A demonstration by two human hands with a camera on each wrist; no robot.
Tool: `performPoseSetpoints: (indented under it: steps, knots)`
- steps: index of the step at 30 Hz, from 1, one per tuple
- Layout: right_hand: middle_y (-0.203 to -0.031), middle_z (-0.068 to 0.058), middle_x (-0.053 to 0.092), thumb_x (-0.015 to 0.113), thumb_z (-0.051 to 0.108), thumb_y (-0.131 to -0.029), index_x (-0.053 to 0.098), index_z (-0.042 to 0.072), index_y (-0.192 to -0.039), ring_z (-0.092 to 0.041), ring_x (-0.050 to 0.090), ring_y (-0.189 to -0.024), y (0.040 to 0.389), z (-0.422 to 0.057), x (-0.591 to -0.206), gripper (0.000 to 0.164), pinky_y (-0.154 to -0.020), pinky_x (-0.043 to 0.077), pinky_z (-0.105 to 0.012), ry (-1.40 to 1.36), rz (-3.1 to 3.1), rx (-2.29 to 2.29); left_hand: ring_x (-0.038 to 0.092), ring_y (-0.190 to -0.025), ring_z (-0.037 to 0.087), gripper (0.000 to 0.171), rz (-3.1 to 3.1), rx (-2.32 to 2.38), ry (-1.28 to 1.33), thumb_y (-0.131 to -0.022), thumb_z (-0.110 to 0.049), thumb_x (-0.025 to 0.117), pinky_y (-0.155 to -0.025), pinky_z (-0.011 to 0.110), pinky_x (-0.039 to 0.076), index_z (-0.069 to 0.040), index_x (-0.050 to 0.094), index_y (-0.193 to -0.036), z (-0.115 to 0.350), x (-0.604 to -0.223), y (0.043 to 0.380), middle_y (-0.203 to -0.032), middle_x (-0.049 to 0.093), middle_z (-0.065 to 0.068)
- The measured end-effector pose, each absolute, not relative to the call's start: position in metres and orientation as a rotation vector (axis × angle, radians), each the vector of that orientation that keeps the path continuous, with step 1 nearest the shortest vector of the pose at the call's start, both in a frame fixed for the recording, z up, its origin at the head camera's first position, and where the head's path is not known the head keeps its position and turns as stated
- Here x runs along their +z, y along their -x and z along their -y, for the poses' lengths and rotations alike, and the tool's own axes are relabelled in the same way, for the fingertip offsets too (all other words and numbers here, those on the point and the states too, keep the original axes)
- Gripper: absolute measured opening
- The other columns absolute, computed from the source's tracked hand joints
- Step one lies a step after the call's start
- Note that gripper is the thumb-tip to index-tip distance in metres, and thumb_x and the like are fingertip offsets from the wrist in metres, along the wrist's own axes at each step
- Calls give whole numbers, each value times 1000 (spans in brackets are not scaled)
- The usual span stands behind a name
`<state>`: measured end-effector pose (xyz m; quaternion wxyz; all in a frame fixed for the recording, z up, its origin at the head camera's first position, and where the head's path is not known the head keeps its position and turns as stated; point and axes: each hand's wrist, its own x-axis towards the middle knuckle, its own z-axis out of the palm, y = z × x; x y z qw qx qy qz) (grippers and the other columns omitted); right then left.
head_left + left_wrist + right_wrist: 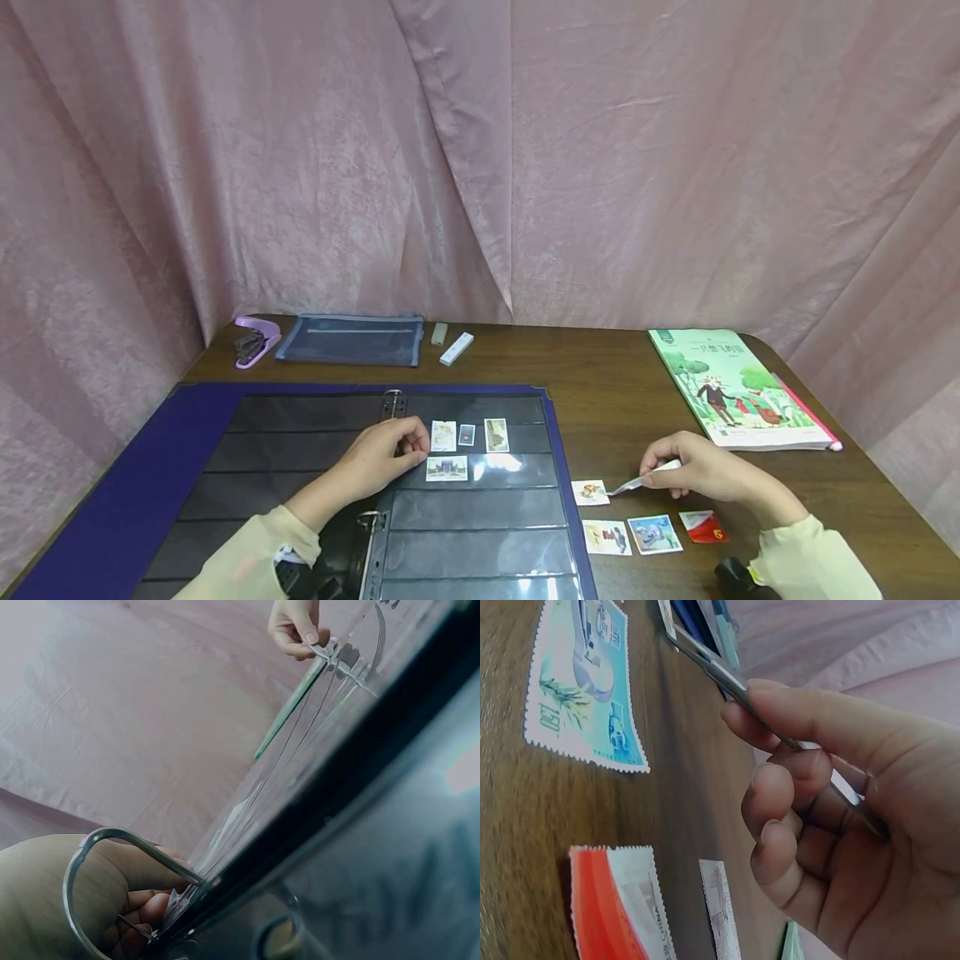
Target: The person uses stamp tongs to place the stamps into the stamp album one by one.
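Right of the album [161,467], our right hand [696,471] pinches the tweezers [632,484], long axis slanting down, tips toward the album; at its page our left hand [378,454] curls, whether pinching we cannot tell.

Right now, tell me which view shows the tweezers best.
The right wrist view: the tweezers appear large there, with the right hand gripping them. The head view shows them small, tip at the edge of a stamp; the left wrist view shows that hand far off, the tweezers too small to make out clearly.
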<state>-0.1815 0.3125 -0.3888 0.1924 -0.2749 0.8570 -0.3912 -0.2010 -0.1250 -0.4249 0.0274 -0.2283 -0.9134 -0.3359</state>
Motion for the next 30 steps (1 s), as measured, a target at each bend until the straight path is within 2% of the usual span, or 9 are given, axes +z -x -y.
performPoseSetpoints:
  steps: [12, 17, 22, 30]
  knots:
    - [-68, -15, 57, 57, 16, -87, 63, 8, -82, 2, 51, -56, 178, -315, -380, 11, -49, 45, -24, 825, -2470, -1087, 46, -68, 0, 19, 2826, -1036, 703, -78, -18, 68, -62, 17, 39, -29, 53, -76, 125, -424, 200, -73, 51, -15]
    - [-61, -13, 52, 56, 14, -88, 61, 5, -83, 4, 45, -54, 177, -317, -374, 12, -44, 41, -21, 834, -2463, -1123, 47, -68, 0, 19, 2819, -1041, 705, -78, -17, 68, -62, 17, 39, -28, 53, -76, 124, -423, 200, -73, 51, -15]
    - [-59, -16, 52, 55, 13, -88, 61, 3, -85, 2, 46, -52, 179, -316, -368, 13, -43, 42, -25, 844, -2458, -1143, 47, -68, 0, 19, 2814, -1046, 710, -78, -17, 68, -62, 17, 40, -28, 53, -76, 124, -423, 200, -73, 51, -15]
    - [-63, 3, 54, 58, 20, -87, 61, 6, -84, -1, 49, -53, 184, -304, -358, 14, -47, 42, -24, 797, -2532, -1099, 46, -68, 0, 20, 2810, -1047, 714, -78, -17, 68, -62, 18, 40, -29, 53, -76, 126, -425, 201, -73, 51, -15]
